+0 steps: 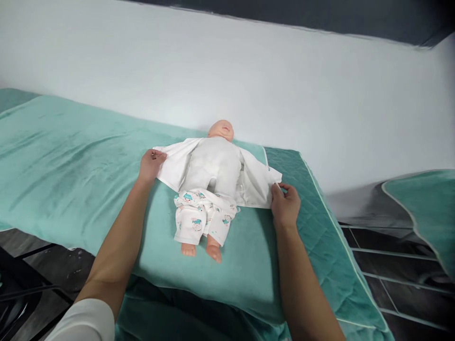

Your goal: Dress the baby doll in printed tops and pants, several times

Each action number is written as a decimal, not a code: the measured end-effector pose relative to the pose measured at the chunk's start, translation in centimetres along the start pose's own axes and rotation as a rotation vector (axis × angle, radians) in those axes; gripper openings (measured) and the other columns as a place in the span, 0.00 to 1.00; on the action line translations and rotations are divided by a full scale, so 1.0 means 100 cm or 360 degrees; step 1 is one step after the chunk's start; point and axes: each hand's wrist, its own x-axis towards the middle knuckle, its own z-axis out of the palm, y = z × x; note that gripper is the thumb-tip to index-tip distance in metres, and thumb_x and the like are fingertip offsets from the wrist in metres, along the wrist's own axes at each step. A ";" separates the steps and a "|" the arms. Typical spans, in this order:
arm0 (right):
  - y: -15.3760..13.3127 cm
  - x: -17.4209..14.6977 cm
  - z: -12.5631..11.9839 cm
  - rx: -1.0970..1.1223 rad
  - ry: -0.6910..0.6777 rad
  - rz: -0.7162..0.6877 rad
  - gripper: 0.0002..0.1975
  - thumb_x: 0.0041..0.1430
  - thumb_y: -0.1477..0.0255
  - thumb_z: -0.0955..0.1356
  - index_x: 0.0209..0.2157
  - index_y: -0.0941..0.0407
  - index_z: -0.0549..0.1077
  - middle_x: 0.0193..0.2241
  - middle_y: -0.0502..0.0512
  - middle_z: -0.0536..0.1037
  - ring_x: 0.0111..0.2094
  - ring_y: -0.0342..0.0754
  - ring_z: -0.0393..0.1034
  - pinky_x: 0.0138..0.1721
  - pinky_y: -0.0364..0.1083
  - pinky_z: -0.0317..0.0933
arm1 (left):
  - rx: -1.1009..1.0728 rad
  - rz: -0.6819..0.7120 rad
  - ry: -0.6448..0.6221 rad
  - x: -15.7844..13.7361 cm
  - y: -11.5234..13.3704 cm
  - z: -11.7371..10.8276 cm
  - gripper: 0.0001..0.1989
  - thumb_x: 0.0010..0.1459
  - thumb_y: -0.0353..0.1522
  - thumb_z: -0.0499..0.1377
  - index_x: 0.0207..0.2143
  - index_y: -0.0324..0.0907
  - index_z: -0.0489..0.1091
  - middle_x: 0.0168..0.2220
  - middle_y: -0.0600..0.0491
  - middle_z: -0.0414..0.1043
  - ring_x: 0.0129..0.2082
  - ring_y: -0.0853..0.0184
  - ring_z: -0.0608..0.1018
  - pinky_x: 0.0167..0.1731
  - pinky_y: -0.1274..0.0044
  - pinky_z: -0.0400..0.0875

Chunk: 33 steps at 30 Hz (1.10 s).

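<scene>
A baby doll [215, 158] with a white cloth body lies on its back, its head toward the wall and its bare feet toward me. Its white jacket [261, 182] is spread apart at the front, baring the torso. With closed fingers my left hand [152, 163] grips the jacket's edge on the left. My right hand [285, 201] pinches the edge on the opposite side, drawn out to the right. White printed trousers [206, 215] are bunched around the doll's legs below the crotch. The doll's arms are hidden in the cloth.
The doll rests on a green padded cover [88, 161] over a bed against a white wall [227, 71]. A quilted darker green cover [313, 227] lies at the right. Metal bars [394, 255] stand beyond it, and a black chair-like frame [28, 289] is at lower left.
</scene>
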 end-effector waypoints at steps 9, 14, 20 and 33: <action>0.015 -0.001 -0.014 -0.0355 -0.0016 -0.0056 0.18 0.57 0.59 0.67 0.42 0.56 0.77 0.30 0.56 0.76 0.31 0.52 0.68 0.37 0.50 0.60 | 0.1033 0.0171 0.0201 -0.004 -0.004 -0.014 0.09 0.59 0.40 0.61 0.38 0.46 0.71 0.31 0.52 0.74 0.34 0.60 0.75 0.33 0.73 0.60; 0.020 -0.006 -0.010 -0.0678 -0.0054 -0.0288 0.16 0.56 0.64 0.66 0.42 0.56 0.79 0.39 0.63 0.76 0.40 0.57 0.69 0.44 0.55 0.62 | 0.1560 0.0083 0.0014 -0.014 0.002 -0.006 0.12 0.63 0.40 0.57 0.46 0.47 0.71 0.42 0.45 0.78 0.44 0.50 0.78 0.39 0.67 0.67; 0.005 -0.023 -0.002 -0.0030 0.0030 -0.0714 0.09 0.59 0.67 0.67 0.38 0.56 0.76 0.40 0.58 0.74 0.37 0.50 0.69 0.39 0.50 0.66 | 0.1344 0.0674 0.0109 -0.025 0.003 0.008 0.12 0.58 0.26 0.55 0.44 0.42 0.73 0.50 0.40 0.74 0.55 0.50 0.72 0.52 0.62 0.67; -0.037 -0.071 0.010 0.0632 -0.1055 -0.1159 0.05 0.61 0.71 0.74 0.39 0.51 0.75 0.38 0.53 0.74 0.37 0.47 0.69 0.38 0.48 0.64 | 0.0144 -0.0097 -0.1800 -0.052 0.038 0.002 0.12 0.49 0.37 0.70 0.31 0.39 0.77 0.26 0.54 0.75 0.25 0.71 0.74 0.28 0.78 0.68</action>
